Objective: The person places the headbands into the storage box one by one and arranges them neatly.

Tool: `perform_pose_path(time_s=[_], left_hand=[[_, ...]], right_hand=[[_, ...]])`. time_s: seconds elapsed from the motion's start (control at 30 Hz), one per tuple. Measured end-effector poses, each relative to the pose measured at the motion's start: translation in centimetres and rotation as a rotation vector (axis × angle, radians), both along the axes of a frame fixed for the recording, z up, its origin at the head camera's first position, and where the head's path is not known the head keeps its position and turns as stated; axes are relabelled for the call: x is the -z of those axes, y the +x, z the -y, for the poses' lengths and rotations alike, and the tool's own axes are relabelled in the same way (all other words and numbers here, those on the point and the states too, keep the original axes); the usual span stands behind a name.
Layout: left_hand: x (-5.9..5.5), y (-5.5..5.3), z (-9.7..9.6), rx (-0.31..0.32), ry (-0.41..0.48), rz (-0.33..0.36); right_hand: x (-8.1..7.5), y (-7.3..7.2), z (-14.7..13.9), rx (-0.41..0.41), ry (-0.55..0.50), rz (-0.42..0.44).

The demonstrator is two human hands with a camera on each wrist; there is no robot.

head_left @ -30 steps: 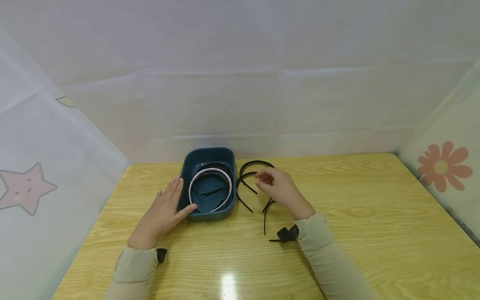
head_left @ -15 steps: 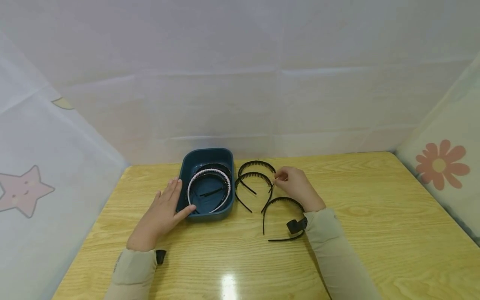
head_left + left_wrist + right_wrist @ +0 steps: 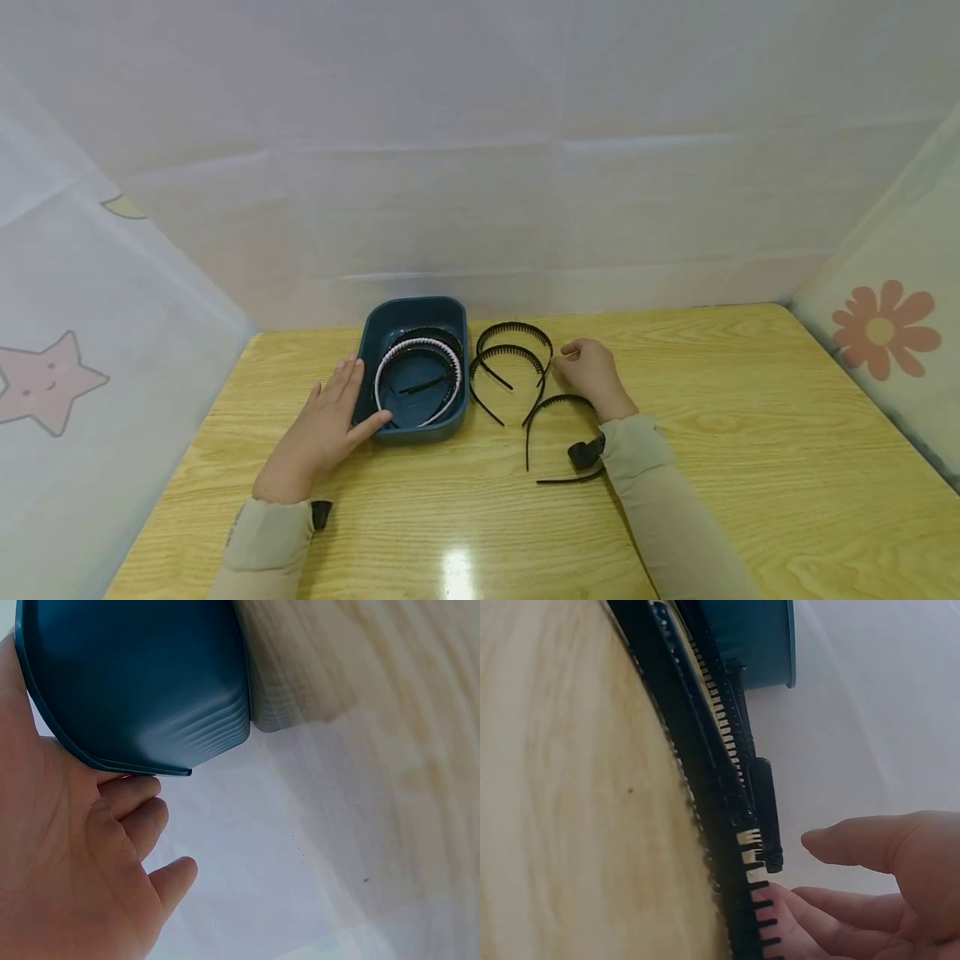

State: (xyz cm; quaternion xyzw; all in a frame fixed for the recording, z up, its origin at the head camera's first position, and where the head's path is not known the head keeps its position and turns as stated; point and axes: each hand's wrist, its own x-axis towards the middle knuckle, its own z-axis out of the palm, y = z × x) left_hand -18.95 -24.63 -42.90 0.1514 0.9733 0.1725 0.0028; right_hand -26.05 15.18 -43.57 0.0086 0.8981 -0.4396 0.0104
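Note:
My left hand point(image 3: 318, 433) rests along the left side of a blue plastic bin point(image 3: 415, 307), fingers straight and thumb on the front rim. Inside the bin lie a pale, pinkish-white headband point(image 3: 382, 367) and black headbands point(image 3: 442, 333). On the table to its right are three black toothed headbands: a far one point(image 3: 513, 326), a middle one point(image 3: 507, 348) partly overlapping it, and a front one point(image 3: 527, 442). Beside the far headband's right arm is my right hand point(image 3: 592, 375). In the right wrist view, its thumb point(image 3: 851, 838) and fingers stand apart with nothing pinched between them.
The wooden table point(image 3: 420, 525) meets a white cloth backdrop point(image 3: 480, 208) behind the bin. Side cloths carry a pink star point(image 3: 54, 382) at left and a red flower point(image 3: 885, 329) at right. A small black wrist camera point(image 3: 587, 452) overlaps the front headband.
My right hand has moved right from above the headbands to beside them, then slightly back left, uncovering the far and middle ones. My left hand stays at the bin.

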Motion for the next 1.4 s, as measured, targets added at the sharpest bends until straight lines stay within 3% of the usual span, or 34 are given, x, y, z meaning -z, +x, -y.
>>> perform_pose_path(time_s=[0.27,0.4,0.67,1.07,1.4], left_hand=[[0.0,0.0,0.0,-0.003,-0.009,-0.002],[0.0,0.0,0.0,-0.002,-0.007,-0.003],[-0.1,0.1,-0.2,0.0,-0.011,-0.011],[-0.1,0.0,-0.2,0.007,-0.001,-0.014],[-0.1,0.0,-0.2,0.007,0.001,-0.001]], right_hand=[[0.8,-0.6,0.4,0.04,-0.26,0.098],[1.1,-0.8,0.5,0.065,-0.328,0.12],[1.7,-1.2,0.4,0.095,-0.401,0.152],[1.3,-1.0,0.4,0.141,-0.569,0.202],[0.9,-0.7,0.0,0.138,-0.562,0.165]])
